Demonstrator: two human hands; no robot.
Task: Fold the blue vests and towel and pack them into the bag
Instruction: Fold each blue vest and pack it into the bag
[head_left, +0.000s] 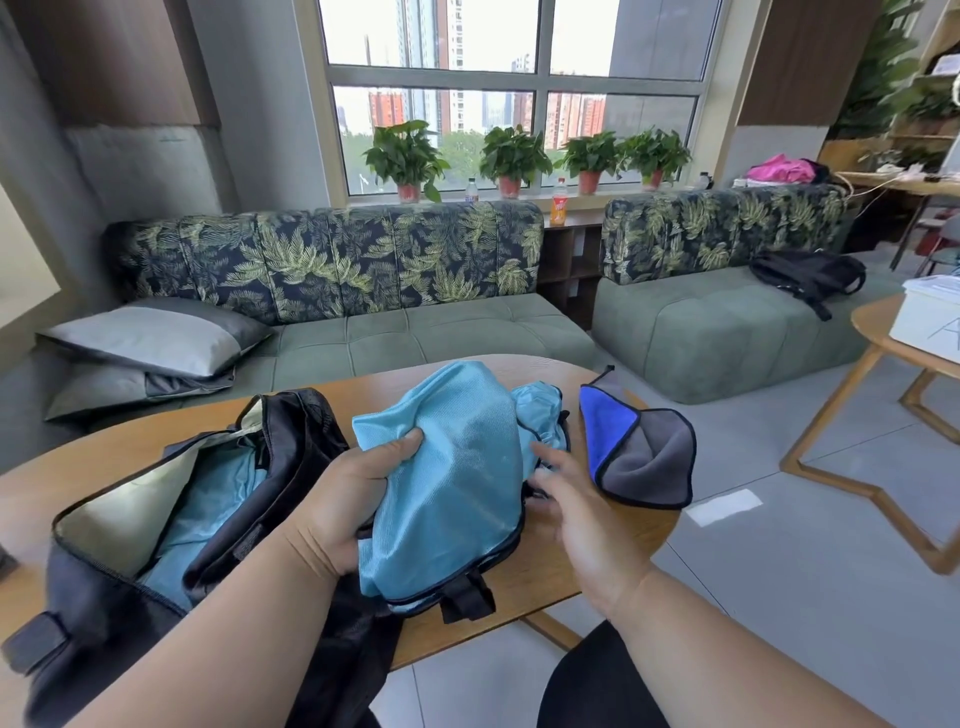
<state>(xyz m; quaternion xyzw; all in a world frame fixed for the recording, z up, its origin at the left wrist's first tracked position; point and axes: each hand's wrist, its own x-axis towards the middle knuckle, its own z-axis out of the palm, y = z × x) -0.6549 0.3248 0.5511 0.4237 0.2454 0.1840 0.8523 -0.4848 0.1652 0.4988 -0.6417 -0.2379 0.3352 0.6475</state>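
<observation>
Wooden table (524, 566): left hand (345, 499) grips blue vest (447, 467); right hand (571, 493) relaxed, holding nothing. Flatten folds before bag (130, 571).

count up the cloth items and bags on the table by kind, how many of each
light blue vests: 3, one in the left hand at, one behind it, one inside the bag
blue and grey towel: 1
black bag: 1
total: 5

Green sofa (415, 332) under window (519, 93).
</observation>
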